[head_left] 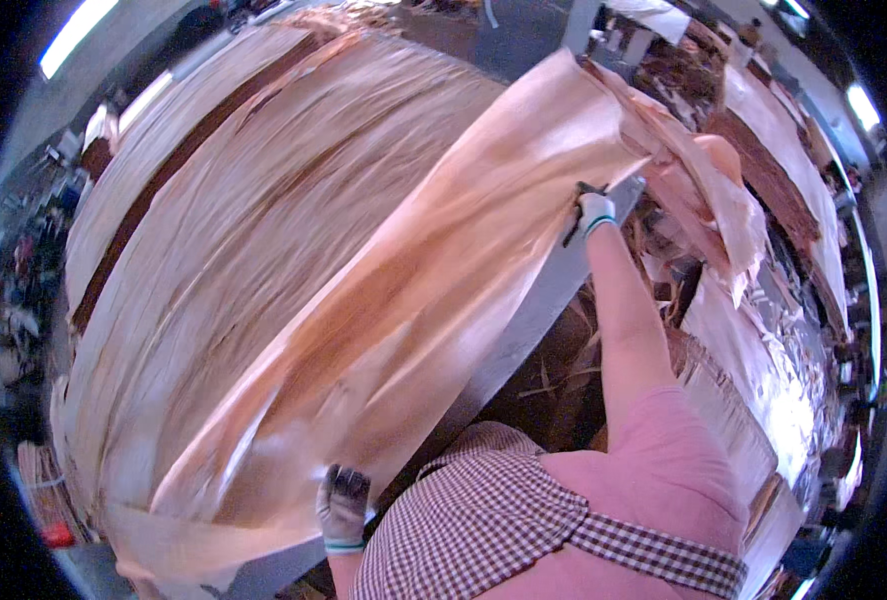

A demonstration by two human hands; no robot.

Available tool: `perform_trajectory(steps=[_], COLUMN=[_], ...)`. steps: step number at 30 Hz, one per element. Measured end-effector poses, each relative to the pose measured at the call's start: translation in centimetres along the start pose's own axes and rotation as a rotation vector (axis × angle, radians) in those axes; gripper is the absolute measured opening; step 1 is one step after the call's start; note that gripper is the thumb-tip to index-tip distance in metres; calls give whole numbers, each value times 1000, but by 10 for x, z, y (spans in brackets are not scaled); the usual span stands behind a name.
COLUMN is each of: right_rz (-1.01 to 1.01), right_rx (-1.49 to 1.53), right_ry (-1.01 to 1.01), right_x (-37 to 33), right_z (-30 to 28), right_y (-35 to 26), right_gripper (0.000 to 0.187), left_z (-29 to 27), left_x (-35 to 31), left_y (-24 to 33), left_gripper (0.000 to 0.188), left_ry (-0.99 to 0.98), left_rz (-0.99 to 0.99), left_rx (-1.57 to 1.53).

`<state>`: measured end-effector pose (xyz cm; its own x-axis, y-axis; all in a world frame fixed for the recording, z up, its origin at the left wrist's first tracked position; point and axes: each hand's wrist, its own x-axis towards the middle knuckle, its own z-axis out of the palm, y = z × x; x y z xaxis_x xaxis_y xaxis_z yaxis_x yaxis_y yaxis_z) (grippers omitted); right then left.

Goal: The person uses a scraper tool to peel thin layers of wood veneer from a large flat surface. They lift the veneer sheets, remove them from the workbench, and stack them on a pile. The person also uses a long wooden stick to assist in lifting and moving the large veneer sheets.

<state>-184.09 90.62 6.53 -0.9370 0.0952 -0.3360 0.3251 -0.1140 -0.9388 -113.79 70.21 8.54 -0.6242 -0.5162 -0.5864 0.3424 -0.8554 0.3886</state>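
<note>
A long, pale orange wood veneer sheet stretches from the upper right to the lower left, wavy and partly lifted in folds. My right hand, in a white glove with dark fingers, reaches far out and grips the sheet's right edge. Close to my body, my left hand wears the same kind of glove. Its dark fingers bend over the sheet's near edge; the thumb is hidden. Under the sheet lies a broad stack of greyish-tan veneer, with a dark brown strip along its left part.
A grey metal table edge shows between the sheet and my checked apron. Torn, crumpled veneer pieces pile up at the right, above more stacked sheets. A small red object lies at the lower left.
</note>
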Motion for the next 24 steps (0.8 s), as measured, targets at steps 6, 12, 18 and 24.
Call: perform_trajectory(steps=[6, 12, 18, 24], right_rz=[-239, -400, -951, -1432], right_rx=[-297, -402, -151, 652], right_ry=[51, -34, -342, -1325], right_x=[14, -139, -455, -674], right_z=[-38, -30, 75, 101], right_y=[8, -25, -104, -136], right_gripper=[19, 29, 22, 21], left_z=[23, 28, 99, 105], left_x=[-11, -90, -224, -358], left_y=[-11, 54, 197, 264], left_gripper=[34, 25, 23, 27], left_ry=[-62, 111, 457, -463], left_rz=[-94, 216, 1466, 1434], left_rx=[168, 658, 1487, 2526])
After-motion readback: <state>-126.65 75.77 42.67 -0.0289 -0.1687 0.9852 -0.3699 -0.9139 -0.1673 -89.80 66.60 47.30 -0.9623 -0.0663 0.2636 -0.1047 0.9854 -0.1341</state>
